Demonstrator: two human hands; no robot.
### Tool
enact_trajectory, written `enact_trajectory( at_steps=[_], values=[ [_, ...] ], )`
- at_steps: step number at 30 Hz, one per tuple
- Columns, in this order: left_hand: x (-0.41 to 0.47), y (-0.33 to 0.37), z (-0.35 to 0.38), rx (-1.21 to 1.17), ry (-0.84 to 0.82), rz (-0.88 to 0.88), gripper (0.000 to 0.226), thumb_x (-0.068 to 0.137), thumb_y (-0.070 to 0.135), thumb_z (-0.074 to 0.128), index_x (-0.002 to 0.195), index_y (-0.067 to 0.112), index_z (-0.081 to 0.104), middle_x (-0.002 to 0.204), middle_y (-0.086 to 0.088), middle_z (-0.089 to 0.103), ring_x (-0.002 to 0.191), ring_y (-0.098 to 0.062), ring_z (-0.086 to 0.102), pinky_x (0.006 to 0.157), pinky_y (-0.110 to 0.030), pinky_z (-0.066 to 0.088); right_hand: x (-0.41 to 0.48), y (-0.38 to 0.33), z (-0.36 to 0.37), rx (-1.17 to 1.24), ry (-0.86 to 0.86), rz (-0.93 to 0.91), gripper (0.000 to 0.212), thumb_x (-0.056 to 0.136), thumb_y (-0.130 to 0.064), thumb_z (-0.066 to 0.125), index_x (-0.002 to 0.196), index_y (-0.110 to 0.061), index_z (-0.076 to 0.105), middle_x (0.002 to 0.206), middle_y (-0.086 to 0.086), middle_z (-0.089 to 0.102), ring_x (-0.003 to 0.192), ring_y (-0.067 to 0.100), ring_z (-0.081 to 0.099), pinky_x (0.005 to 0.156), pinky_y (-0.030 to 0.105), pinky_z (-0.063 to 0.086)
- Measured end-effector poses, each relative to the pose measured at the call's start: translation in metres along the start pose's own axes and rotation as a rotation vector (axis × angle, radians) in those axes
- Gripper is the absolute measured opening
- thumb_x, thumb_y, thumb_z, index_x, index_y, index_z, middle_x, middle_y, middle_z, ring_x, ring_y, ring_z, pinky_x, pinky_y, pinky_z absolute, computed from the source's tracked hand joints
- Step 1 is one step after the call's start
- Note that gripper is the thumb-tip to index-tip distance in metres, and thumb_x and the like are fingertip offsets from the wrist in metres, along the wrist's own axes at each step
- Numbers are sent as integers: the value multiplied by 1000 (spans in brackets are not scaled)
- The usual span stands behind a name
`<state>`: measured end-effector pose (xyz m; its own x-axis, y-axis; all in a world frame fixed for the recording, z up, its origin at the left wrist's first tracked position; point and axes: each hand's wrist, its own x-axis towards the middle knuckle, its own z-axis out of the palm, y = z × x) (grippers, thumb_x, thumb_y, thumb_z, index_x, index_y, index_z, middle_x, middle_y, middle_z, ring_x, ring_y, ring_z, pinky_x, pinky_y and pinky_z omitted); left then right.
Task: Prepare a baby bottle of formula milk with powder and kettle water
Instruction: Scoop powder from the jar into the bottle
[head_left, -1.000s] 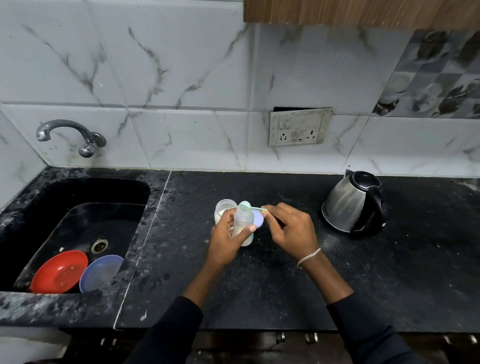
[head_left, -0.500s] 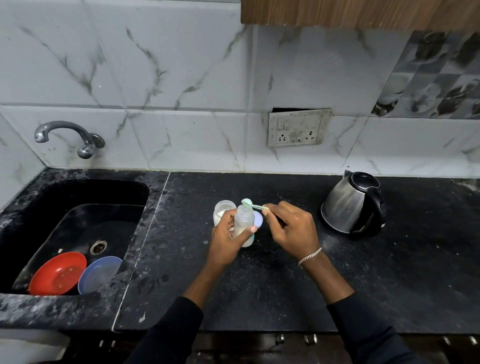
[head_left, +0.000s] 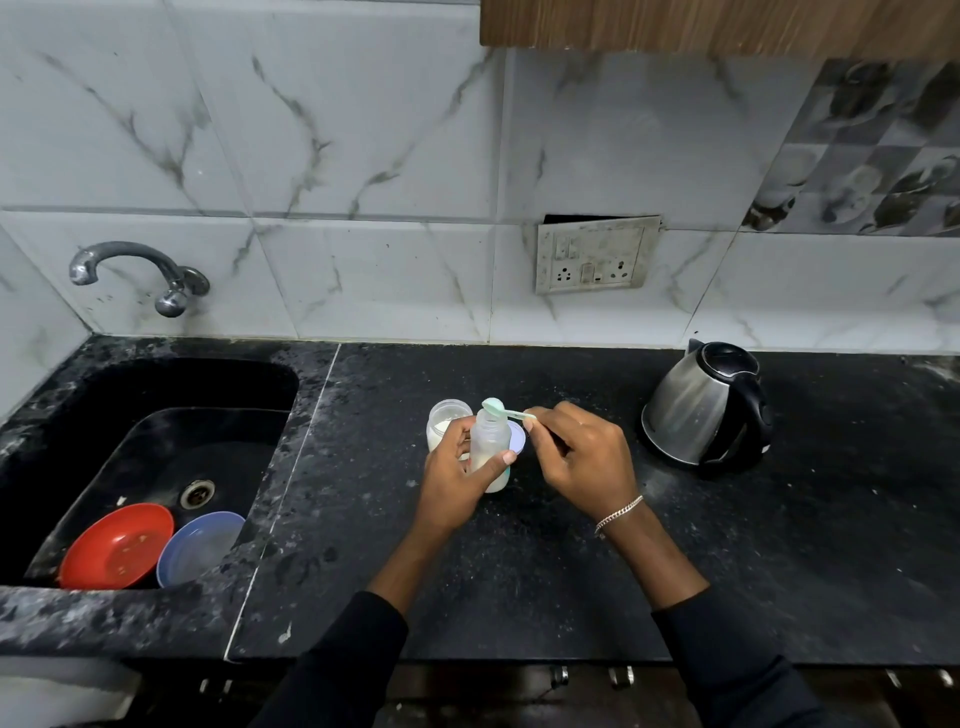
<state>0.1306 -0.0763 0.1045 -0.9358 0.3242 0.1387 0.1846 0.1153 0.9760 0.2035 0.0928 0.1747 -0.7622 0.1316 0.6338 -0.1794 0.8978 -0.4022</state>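
A clear baby bottle (head_left: 490, 447) stands uncapped on the black counter (head_left: 519, 571), with white powder at its bottom. My left hand (head_left: 457, 473) is wrapped around its lower half. My right hand (head_left: 582, 457) pinches the handle of a small green scoop (head_left: 496, 406), whose bowl sits turned over the bottle's mouth. Just behind and left of the bottle is an open clear jar (head_left: 447, 423) holding white powder. A pale lid (head_left: 517, 438) lies behind the bottle, partly hidden. A steel kettle (head_left: 701, 410) with a black lid and handle stands to the right.
A black sink (head_left: 156, 395) on the left holds a red bowl (head_left: 117, 545) and a blue bowl (head_left: 200, 545), under a metal tap (head_left: 140, 267). A socket plate (head_left: 595, 254) sits on the tiled wall. White powder specks dust the counter around the bottle.
The scoop's bowl has stayed over the bottle's mouth while the right hand shifted only slightly. The left hand keeps the same hold on the bottle.
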Motion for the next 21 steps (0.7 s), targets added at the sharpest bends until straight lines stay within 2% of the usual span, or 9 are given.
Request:
enact_trajectory(
  at_steps=[5,9,13,17,21],
  values=[
    [-1,-2,0,0,7,-10,50,84,45,87,126,31,65,125,10,73,117,-12,70,96,-38,62,-1,-4,1,-28,-38,-36,14,96,-21,68,103,-17,79,78,-6,68,64,12,62,54,30,52],
    [-3,-2,0,1,10,-10,51,83,44,87,128,30,65,125,10,74,116,-11,70,95,-38,62,1,-6,-1,-11,7,-11,15,96,-21,67,103,-17,79,78,-5,68,64,13,61,55,29,51],
    [-4,-3,-1,2,12,-16,48,86,39,89,127,30,65,124,10,74,116,-11,70,95,-38,62,-2,-8,0,-51,-47,-32,13,95,-21,68,102,-17,79,80,-5,69,65,14,64,55,33,54],
    [-5,-4,-1,7,11,-22,49,86,38,90,128,30,65,124,9,74,116,-12,70,96,-43,62,-3,-10,-3,-38,-3,-23,13,95,-19,68,102,-16,79,77,-5,67,64,12,61,58,19,44],
    [-5,-3,-1,18,15,-24,51,84,41,89,128,28,66,125,10,74,116,-11,71,97,-44,62,-6,-12,0,-53,-25,-42,16,96,-23,65,102,-16,79,78,-4,68,65,14,63,56,28,52]
  ],
)
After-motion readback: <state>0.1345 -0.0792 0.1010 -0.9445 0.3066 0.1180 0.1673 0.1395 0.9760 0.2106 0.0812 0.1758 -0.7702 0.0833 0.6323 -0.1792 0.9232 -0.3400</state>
